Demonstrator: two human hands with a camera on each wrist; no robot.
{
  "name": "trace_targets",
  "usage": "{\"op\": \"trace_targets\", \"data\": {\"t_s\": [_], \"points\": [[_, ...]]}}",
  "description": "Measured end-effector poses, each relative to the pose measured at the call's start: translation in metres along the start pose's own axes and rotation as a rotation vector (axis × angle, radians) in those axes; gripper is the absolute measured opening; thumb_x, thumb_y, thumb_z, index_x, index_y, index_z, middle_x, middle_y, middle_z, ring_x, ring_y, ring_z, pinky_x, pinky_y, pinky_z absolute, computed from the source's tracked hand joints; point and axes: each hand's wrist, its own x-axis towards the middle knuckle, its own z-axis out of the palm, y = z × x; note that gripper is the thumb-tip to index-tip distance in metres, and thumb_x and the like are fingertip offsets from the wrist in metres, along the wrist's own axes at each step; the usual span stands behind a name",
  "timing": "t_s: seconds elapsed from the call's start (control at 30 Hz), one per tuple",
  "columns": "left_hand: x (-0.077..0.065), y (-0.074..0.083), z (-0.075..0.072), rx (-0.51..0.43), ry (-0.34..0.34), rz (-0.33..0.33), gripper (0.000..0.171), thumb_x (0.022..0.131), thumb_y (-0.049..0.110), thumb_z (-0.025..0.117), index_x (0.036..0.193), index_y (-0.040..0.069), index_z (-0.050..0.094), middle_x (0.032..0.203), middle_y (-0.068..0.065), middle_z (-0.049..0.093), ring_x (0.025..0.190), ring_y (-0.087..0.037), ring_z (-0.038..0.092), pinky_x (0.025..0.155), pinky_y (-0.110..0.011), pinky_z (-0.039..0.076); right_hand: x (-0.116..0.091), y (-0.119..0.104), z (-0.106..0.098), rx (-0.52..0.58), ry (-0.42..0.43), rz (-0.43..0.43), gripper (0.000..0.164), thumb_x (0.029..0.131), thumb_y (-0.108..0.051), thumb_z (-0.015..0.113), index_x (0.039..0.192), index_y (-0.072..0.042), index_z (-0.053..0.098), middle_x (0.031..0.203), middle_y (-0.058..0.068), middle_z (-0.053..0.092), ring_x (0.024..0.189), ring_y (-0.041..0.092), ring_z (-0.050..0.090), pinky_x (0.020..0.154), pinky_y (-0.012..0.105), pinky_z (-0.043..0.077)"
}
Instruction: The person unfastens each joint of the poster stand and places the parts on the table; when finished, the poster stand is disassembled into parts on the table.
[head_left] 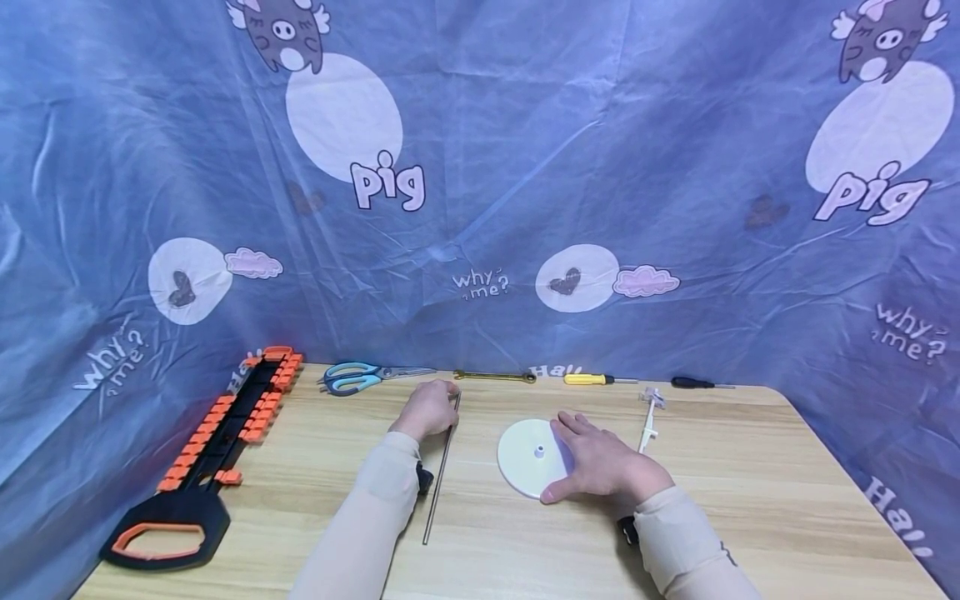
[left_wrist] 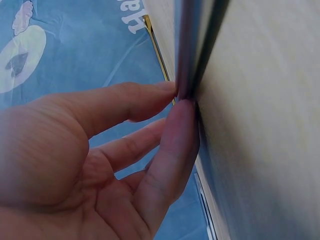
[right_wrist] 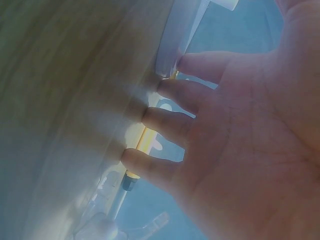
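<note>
A thin metal rod (head_left: 441, 481) lies slanted over the table, its near end toward me. My left hand (head_left: 426, 410) holds its far end; in the left wrist view, the thumb and a fingertip pinch the rod (left_wrist: 186, 55) close over the wood. A white round disc (head_left: 521, 467) with a short central stub lies flat to the right. My right hand (head_left: 606, 460) rests at the disc's right side, fingers spread and nearly straight, thumb at the near rim. In the right wrist view, a fingertip touches the disc's edge (right_wrist: 172, 50) and the other fingertips meet the tabletop.
Blue-handled scissors (head_left: 356, 377), a wrench (head_left: 495, 377), a yellow screwdriver (head_left: 588, 379) and a black screwdriver (head_left: 693, 382) line the back edge. A white plastic piece with a clear end (head_left: 648, 427) lies right of the disc. A black-and-orange rack (head_left: 238, 425) stands left. Patterned cloth (head_left: 480, 167) hangs behind.
</note>
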Motion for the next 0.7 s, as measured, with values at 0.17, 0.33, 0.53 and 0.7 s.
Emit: {"op": "trace_targets", "data": {"t_s": [0.17,0.33,0.53,0.7], "points": [[-0.0009,0.0004,-0.0005,0.009,-0.002,0.010,0.057,0.087,-0.002,0.071,0.143,0.009,0.067,0.146,-0.012,0.066,0.135,-0.033,0.061,0.102,-0.041,0.055,-0.0003,0.0007,0.0004,0.001,-0.002,0.005,0.123,0.070,-0.062,0.092,0.157,0.008,0.041,0.167,0.032,0.032,0.153,0.058,0.028,0.118,0.076,0.029],[-0.0014,0.0011,-0.0006,0.013,0.000,0.020,0.057,0.087,-0.003,0.070,0.142,0.008,0.067,0.146,-0.012,0.066,0.135,-0.032,0.061,0.101,-0.041,0.055,-0.0010,-0.0004,-0.0010,0.004,-0.002,0.006,0.123,0.070,-0.062,0.092,0.157,0.008,0.041,0.167,0.032,0.032,0.153,0.059,0.027,0.117,0.077,0.029],[-0.0003,0.0002,-0.0006,0.027,0.003,0.022,0.055,0.086,-0.002,0.072,0.141,0.008,0.068,0.146,-0.012,0.066,0.132,-0.032,0.062,0.102,-0.041,0.055,-0.0001,-0.0007,-0.0003,0.005,-0.002,0.010,0.123,0.069,-0.062,0.092,0.157,0.008,0.041,0.167,0.032,0.032,0.154,0.058,0.027,0.117,0.077,0.028],[-0.0003,-0.0013,-0.0007,0.034,0.013,0.026,0.055,0.084,-0.002,0.073,0.138,0.008,0.070,0.143,-0.012,0.068,0.128,-0.032,0.064,0.106,-0.042,0.054,0.0001,-0.0010,0.0004,0.001,0.000,0.010,0.124,0.068,-0.061,0.092,0.156,0.009,0.041,0.167,0.032,0.032,0.154,0.058,0.028,0.117,0.078,0.028]]}}
